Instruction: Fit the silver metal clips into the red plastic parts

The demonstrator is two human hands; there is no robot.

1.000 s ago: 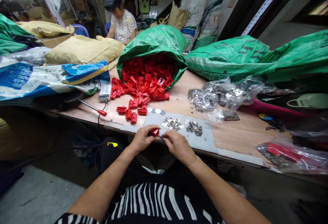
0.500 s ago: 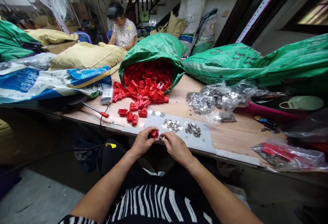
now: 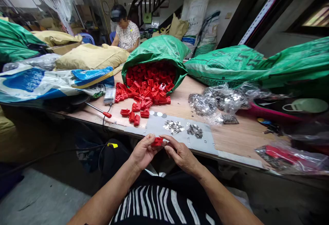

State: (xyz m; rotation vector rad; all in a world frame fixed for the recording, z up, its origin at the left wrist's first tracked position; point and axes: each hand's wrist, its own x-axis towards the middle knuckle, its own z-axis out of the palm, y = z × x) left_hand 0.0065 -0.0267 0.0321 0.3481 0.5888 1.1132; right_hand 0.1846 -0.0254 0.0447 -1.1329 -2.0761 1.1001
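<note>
My left hand (image 3: 144, 151) is closed on a small red plastic part (image 3: 157, 141), held between thumb and fingers just in front of the table edge. My right hand (image 3: 181, 153) reaches to the same part from the other side. Its index finger is stretched out to touch the part, while the thumb and other fingers are bent below. A thin dark thing shows at those bent fingers, too small to name. Beyond my hands, a grey mat (image 3: 155, 127) bears a pile of shiny flat metal pieces (image 3: 173, 127) and a pile of darker small metal pieces (image 3: 194, 130).
Many red parts (image 3: 146, 91) spill from a green sack (image 3: 159, 48) at the table's middle. A red-tipped rod (image 3: 99, 110) lies left. Bagged metal pieces (image 3: 216, 99) and a pink basin (image 3: 267, 112) stand right. Another person (image 3: 127, 34) sits across the table.
The red part has turned and shows more of its side. My right index finger has straightened onto it, its thumb drawn back. The view has shifted slightly.
</note>
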